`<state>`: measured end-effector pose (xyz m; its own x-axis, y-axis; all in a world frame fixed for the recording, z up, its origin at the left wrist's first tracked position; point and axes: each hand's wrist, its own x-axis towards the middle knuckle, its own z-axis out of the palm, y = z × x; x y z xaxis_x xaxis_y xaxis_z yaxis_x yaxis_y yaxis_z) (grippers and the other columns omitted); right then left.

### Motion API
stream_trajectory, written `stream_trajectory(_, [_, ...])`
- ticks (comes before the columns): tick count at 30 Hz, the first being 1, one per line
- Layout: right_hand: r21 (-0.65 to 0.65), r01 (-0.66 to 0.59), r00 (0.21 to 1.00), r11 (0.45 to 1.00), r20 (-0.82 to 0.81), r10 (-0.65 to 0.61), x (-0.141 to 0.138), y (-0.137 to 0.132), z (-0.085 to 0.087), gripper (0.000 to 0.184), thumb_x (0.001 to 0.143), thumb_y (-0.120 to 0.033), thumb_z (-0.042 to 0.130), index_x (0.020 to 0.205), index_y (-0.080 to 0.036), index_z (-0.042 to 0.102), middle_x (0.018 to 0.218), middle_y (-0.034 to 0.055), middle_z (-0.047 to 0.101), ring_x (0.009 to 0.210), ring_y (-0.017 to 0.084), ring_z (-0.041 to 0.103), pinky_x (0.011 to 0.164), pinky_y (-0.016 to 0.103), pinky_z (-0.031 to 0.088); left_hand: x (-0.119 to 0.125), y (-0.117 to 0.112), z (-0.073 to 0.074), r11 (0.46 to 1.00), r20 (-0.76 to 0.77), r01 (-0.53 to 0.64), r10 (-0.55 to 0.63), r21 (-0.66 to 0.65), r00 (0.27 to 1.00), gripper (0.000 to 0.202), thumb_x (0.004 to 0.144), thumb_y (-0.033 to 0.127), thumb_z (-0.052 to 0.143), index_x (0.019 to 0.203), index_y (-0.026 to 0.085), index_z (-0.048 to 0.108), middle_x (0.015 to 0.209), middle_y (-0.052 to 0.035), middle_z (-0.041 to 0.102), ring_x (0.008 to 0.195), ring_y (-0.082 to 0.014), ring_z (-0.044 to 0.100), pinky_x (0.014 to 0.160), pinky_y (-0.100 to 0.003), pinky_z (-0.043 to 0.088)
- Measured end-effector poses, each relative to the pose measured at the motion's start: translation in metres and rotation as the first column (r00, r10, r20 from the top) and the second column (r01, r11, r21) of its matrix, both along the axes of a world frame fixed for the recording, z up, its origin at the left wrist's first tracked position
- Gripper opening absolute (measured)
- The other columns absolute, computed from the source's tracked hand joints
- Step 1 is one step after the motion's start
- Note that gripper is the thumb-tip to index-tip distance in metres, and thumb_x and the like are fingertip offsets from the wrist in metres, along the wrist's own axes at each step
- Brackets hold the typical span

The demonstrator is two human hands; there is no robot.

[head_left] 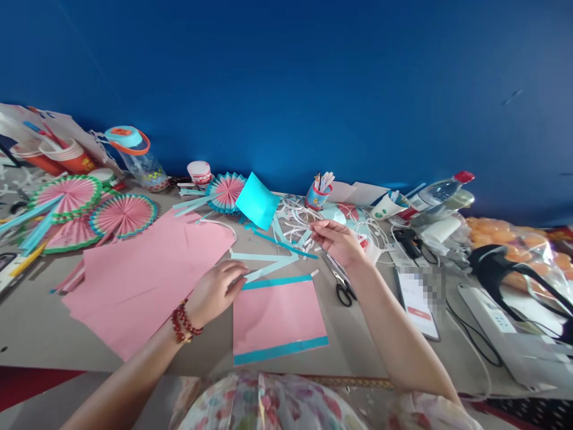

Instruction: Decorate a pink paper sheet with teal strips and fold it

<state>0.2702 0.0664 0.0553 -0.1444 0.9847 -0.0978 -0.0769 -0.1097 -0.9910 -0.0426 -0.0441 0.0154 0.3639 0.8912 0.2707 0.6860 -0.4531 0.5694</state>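
Head view, craft table (40, 334). We list:

- Left hand (217, 291): fingers curled narrow, tips pressing on a pale blue paper strip (268, 267) at the top left corner of the small pink sheet (277, 316). A red bead bracelet (184, 322) sits on the wrist.
- Small pink sheet: flat, teal bands along its top and bottom edges, lying between our two forearms, just beside the left hand.
- Right hand (338, 240): raised, well apart from the sheet, fingertips pinched on a thin white paper sliver (312, 237).
- Scissors (339, 279): flat on the table under the right wrist.
- Large pink sheet (143, 275): left of the left hand.
- Folded paper fans (123, 216): far left.
- Teal folded card (256, 201): beyond both hands.
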Motion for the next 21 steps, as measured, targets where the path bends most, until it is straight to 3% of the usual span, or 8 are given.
stream_trajectory(5, [-0.035, -0.027, 0.991, 0.999, -0.134, 0.022, -0.007, -0.019, -0.004, 0.018, 0.069, -0.035, 0.076, 0.076, -0.023, 0.065, 0.072, -0.0017, 0.057, 0.061, 0.010, 0.049, 0.065, 0.029, 0.048, 0.001, -0.001, 0.000, 0.999, 0.023, 0.029, -0.029, -0.017, 0.999, 0.022, 0.096, 0.027, 0.048, 0.105, 0.022, 0.066, 0.111, -0.0062, 0.069, 0.104, -0.0191, 0.065, 0.091, -0.032, 0.054])
stream_trajectory(7, [-0.029, -0.041, 0.986, 0.999, -0.164, 0.036, -0.010, -0.027, -0.005, 0.017, 0.071, -0.032, 0.072, 0.085, -0.024, 0.066, 0.068, -0.0029, 0.051, 0.061, 0.011, 0.046, 0.065, 0.030, 0.047, 0.000, -0.001, -0.002, 0.999, 0.033, 0.033, -0.032, -0.014, 0.999, 0.021, 0.096, 0.027, 0.048, 0.104, 0.022, 0.067, 0.111, -0.0061, 0.069, 0.104, -0.0188, 0.065, 0.091, -0.032, 0.054])
stream_trajectory(11, [-0.001, -0.060, 0.983, 0.998, -0.174, 0.058, -0.017, -0.040, -0.003, 0.039, 0.076, -0.031, 0.062, 0.115, -0.026, 0.061, 0.065, -0.0045, 0.037, 0.061, 0.014, 0.040, 0.064, 0.031, 0.045, 0.000, 0.000, -0.007, 1.000, 0.050, 0.020, -0.020, -0.006, 0.999, 0.020, 0.096, 0.028, 0.050, 0.104, 0.022, 0.067, 0.110, -0.0054, 0.069, 0.102, -0.0185, 0.066, 0.091, -0.032, 0.054])
stream_trajectory(14, [0.004, -0.040, 0.988, 0.999, -0.151, 0.040, -0.014, -0.052, 0.001, 0.033, 0.081, -0.035, 0.060, 0.113, -0.026, 0.062, 0.064, -0.0056, 0.029, 0.058, 0.013, 0.035, 0.062, 0.030, 0.043, 0.001, -0.001, -0.009, 1.000, 0.072, 0.029, -0.028, -0.010, 0.997, 0.019, 0.096, 0.026, 0.050, 0.104, 0.022, 0.067, 0.108, -0.0057, 0.070, 0.102, -0.0189, 0.066, 0.090, -0.033, 0.055])
stream_trajectory(17, [0.034, 0.043, 0.995, 0.998, -0.096, -0.040, 0.010, -0.073, 0.008, 0.025, 0.082, -0.035, 0.060, 0.106, -0.029, 0.064, 0.061, -0.0066, 0.024, 0.054, 0.012, 0.029, 0.058, 0.030, 0.040, 0.000, -0.002, -0.009, 0.999, 0.095, 0.050, -0.048, -0.018, 0.994, 0.020, 0.096, 0.026, 0.048, 0.104, 0.022, 0.066, 0.109, -0.0060, 0.069, 0.102, -0.0188, 0.066, 0.088, -0.032, 0.055])
stream_trajectory(19, [0.133, 0.156, 0.988, 0.979, -0.001, -0.157, 0.042, -0.094, 0.016, 0.024, 0.083, -0.037, 0.059, 0.105, -0.032, 0.064, 0.060, -0.0070, 0.021, 0.050, 0.012, 0.027, 0.055, 0.031, 0.037, -0.002, -0.002, -0.008, 0.997, 0.090, 0.069, -0.067, -0.019, 0.994, 0.020, 0.097, 0.025, 0.047, 0.105, 0.022, 0.066, 0.110, -0.0060, 0.069, 0.103, -0.0185, 0.065, 0.089, -0.032, 0.055])
stream_trajectory(21, [0.348, 0.287, 0.908, 0.893, 0.199, -0.369, 0.080, -0.120, 0.024, 0.027, 0.087, -0.044, 0.053, 0.109, -0.034, 0.065, 0.058, -0.0054, 0.026, 0.048, 0.013, 0.030, 0.054, 0.035, 0.036, -0.003, -0.002, -0.008, 0.997, 0.076, 0.073, -0.072, -0.016, 0.994, 0.021, 0.097, 0.025, 0.047, 0.106, 0.021, 0.065, 0.111, -0.0061, 0.069, 0.105, -0.0185, 0.064, 0.090, -0.032, 0.054])
